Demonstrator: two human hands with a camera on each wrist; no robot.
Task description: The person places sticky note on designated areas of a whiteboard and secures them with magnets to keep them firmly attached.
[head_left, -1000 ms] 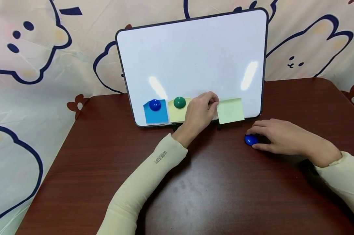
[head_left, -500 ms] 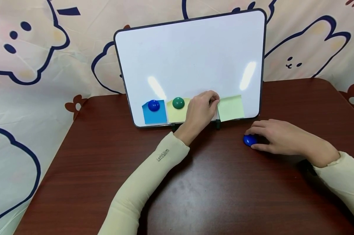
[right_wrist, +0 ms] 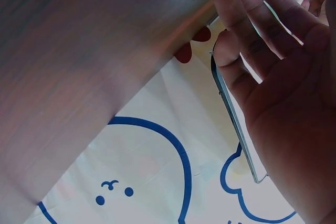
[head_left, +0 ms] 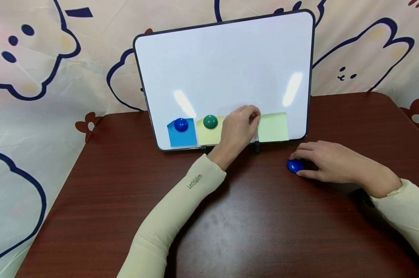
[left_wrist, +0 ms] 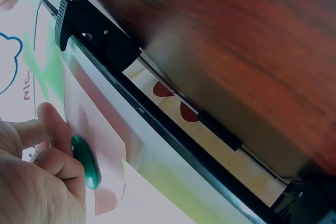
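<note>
My left hand [head_left: 238, 125] pinches the upper left corner of a light green sticky note [head_left: 273, 126] against the lower right of the whiteboard [head_left: 223, 65]. Behind that hand, the left wrist view shows a pink note [left_wrist: 107, 153] under a green magnet [left_wrist: 86, 163]. To the left, a yellow note [head_left: 209, 136] bears another green magnet [head_left: 210, 122], and a blue note [head_left: 182, 138] bears a blue magnet [head_left: 181, 124]. On the table at the right, my right hand [head_left: 329, 162] holds a round blue magnet [head_left: 295, 165] between thumb and fingers.
The whiteboard leans upright on a black stand foot [head_left: 257, 147] at the back of the dark brown table [head_left: 251, 216]. Behind it hangs a cartoon-printed cloth [head_left: 362, 58].
The light green note has risen a little and straightened; its lower edge, earlier tilted below the board's rim, now lies about level with it. The right hand keeps its place on the blue magnet.
</note>
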